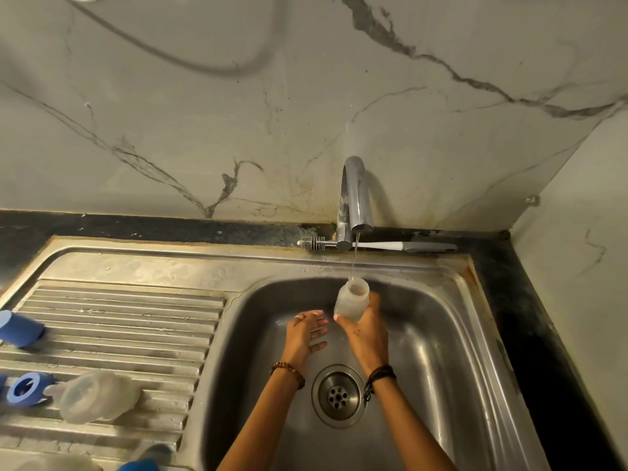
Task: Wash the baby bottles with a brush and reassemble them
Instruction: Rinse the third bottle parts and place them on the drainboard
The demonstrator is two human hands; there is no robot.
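Right hand [365, 329] gripping bottle [351, 299] under tap stream [354, 260]; left hand [306, 334] just beside, fingers spread, holding nothing. Could slip from wet grip into sink [452, 351]; brush [373, 245] beyond hands, untouched.

Centre-right of frame: right hand [365, 334] holds a translucent baby bottle [352, 298], mouth up, under a thin stream from the tap [355, 195]. Left hand [306, 334] beside it, fingers straight, over the sink [441, 351] basin. Bottle brush [373, 245] lies on the sink rim behind the tap. Lower left, on the drainboard [119, 317]: second bottle [97, 396] on its side, blue ring [27, 389], blue cap [23, 329].
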